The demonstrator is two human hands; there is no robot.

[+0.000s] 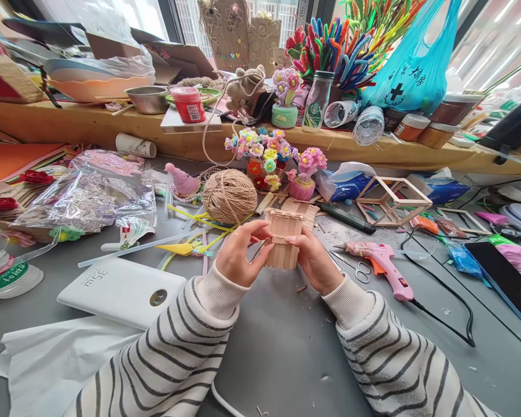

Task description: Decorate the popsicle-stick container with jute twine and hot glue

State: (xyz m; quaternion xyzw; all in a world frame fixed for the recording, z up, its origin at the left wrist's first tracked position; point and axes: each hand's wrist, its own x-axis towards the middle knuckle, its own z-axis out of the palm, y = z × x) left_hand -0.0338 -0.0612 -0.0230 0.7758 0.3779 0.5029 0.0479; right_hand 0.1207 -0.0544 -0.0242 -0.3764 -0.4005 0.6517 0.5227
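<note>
Between my hands is a small holder made of upright wooden craft sticks [282,255], with a braided twine band along its top edge. Another strand of twine [280,238] crosses its front about halfway down. My right hand [316,260] grips the holder's right side, the thumb pressing on the strand at the front. At the left edge my left hand [243,252] is closed in a pinch on the twine, its fingertips against the sticks. A big ball of jute twine [230,196] lies just behind my left hand. The far side of the holder is hidden.
A pink glue gun [386,263] with a black cord and scissors [356,267] lie to the right, near a phone [506,278]. On the left are a white power bank [121,289] and tissue [65,362]. Behind stand yarn flowers [264,153] and a wooden stick frame [395,200].
</note>
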